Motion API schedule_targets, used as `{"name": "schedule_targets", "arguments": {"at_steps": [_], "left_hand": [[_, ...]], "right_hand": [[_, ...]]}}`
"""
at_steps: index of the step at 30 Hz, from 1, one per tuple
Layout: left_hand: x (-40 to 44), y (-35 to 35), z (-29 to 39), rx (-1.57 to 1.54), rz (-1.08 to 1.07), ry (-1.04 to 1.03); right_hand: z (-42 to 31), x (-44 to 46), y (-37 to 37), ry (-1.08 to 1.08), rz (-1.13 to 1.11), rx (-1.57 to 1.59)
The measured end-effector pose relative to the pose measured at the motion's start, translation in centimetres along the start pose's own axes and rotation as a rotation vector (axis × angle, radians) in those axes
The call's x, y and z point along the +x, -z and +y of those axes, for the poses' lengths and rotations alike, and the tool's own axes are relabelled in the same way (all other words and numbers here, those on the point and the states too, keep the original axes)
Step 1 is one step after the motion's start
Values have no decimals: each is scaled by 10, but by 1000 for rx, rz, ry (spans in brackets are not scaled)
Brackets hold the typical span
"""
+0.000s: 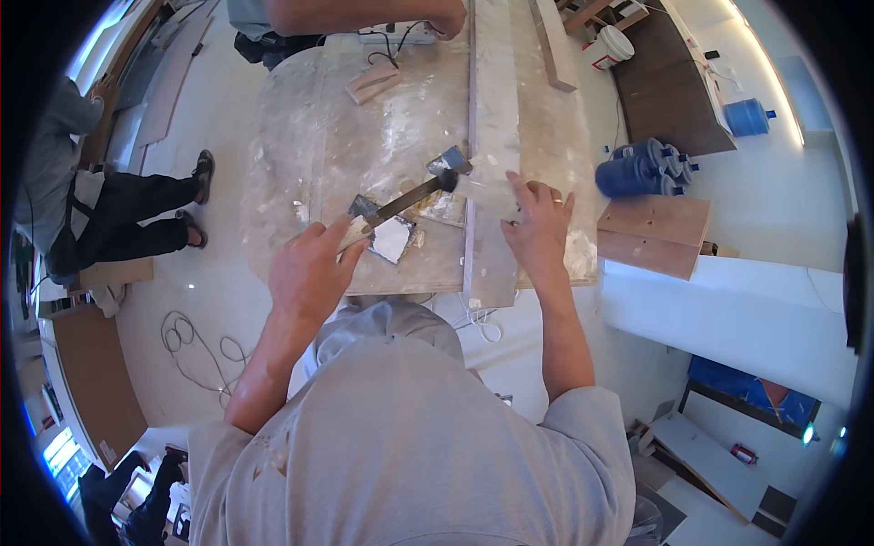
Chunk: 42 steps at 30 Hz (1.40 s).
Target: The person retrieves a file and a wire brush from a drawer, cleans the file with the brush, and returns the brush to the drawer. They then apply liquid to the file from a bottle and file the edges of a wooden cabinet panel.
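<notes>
"Two hands, wearer's own. Leftmost?"

"Left hand (309,273), closed round the pale handle of a hammer (407,204). Dark head is just left of the long board (494,100)."

"Between them?"

"White-smeared plate (393,239) near the hammer, on the worktable (364,136). Then the long board, running lengthwise on the tabletop."

"Rightmost?"

"Right hand (539,218), at the board's right edge, fingers loosely curled. Can't tell if it's pinching anything."

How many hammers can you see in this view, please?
1. The hammer is gripped by its pale handle in the left hand, above the worktable, its dark head near the long board. Others may be hidden.
</notes>
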<state>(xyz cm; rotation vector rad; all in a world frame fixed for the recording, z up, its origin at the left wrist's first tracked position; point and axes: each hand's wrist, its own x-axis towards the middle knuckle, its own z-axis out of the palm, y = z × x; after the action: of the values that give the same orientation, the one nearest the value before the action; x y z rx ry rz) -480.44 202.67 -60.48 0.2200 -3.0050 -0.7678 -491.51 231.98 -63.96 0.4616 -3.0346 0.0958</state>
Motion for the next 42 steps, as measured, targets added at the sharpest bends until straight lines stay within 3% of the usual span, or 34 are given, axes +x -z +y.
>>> {"name": "schedule_targets", "arguments": {"at_steps": [9,14,18,20,27,33,35,39,42], "left_hand": [[-4,7,2,10,-14,38],[0,3,2,-18,-6,16],[3,13,-5,-199,-16,16],[4,24,-3,-365,-44,101],[-17,15,-18,-280,39,297],[-56,-5,-12,-277,11,468],[-64,-11,-10,-309,6,480],[-55,-24,-19,-368,-75,391],[-44,-35,-28,-448,-70,249]], "right_hand": [[23,9,-5,-130,-10,-11],[7,4,-6,-13,11,29],[19,10,-10,-110,45,174],[35,15,-15,-122,144,487],[94,41,-40,-257,251,1169],[116,58,-55,-246,364,1220],[129,70,-71,-277,415,1091],[129,87,-78,-282,432,1213],[145,81,-113,-366,519,941]]}}
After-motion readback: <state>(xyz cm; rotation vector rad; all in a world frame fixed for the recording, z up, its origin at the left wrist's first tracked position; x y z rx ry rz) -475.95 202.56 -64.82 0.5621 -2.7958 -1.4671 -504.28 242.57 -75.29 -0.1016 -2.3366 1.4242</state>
